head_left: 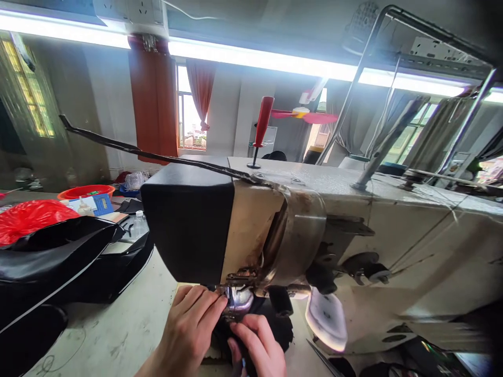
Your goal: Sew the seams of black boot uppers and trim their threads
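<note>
A sewing machine [267, 220] fills the middle, its head over both my hands. My left hand [190, 324] is at the shiny metal presser foot [239, 298], fingers bent and pressed together; what lies under its fingertips is hidden. On the near side of the foot, my right hand [259, 345] is closed, thumb and fingers pinching a black piece of material [281, 327]. That piece lies partly under the machine head and spreads out to the right of the hand. Its exact shape is covered by my fingers.
Black leather-like panels [78, 262] and a red plastic bag [37, 217] are heaped at left, beside a clear bottle [139, 225]. Scissors-like blades [322, 356] lie at lower right. A red-handled screwdriver [263, 123] stands on the machine; a lit white lamp [327, 319] is below.
</note>
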`<state>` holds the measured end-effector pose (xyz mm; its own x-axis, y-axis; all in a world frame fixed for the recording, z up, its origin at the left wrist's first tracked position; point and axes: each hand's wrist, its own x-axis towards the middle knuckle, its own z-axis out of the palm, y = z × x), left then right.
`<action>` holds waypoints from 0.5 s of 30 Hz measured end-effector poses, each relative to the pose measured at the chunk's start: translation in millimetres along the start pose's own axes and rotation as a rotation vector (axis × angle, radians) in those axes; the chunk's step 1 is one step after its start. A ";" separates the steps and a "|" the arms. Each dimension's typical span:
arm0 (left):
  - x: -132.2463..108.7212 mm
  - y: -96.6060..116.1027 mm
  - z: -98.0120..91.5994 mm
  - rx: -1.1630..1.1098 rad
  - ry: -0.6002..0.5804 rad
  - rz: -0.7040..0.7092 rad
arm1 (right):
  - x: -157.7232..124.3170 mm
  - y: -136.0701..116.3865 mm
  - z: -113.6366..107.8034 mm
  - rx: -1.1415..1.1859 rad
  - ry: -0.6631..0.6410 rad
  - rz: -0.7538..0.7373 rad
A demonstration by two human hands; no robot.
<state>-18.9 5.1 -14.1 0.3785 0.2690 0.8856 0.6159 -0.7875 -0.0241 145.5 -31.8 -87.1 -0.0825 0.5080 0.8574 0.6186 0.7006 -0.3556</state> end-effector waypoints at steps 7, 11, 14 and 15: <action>3.9 2.6 -0.4 -0.142 -0.033 -0.079 | -7.5 -9.5 25.3 0.140 0.062 0.087; -6.7 2.3 -5.9 -0.385 -0.093 -0.323 | -12.9 -7.0 24.4 0.130 0.002 0.112; -19.9 -2.7 -8.1 -0.396 0.021 -0.724 | -15.7 -2.0 12.9 0.126 -0.099 0.125; -23.3 -3.1 -7.2 -0.388 0.087 -0.879 | -16.3 -0.6 8.5 0.133 -0.111 0.132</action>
<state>-34.6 -2.7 -31.3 -0.1713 0.8200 0.5461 0.3776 -0.4573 0.8051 139.8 -36.3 -104.0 -0.0976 0.6467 0.7565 0.5215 0.6807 -0.5146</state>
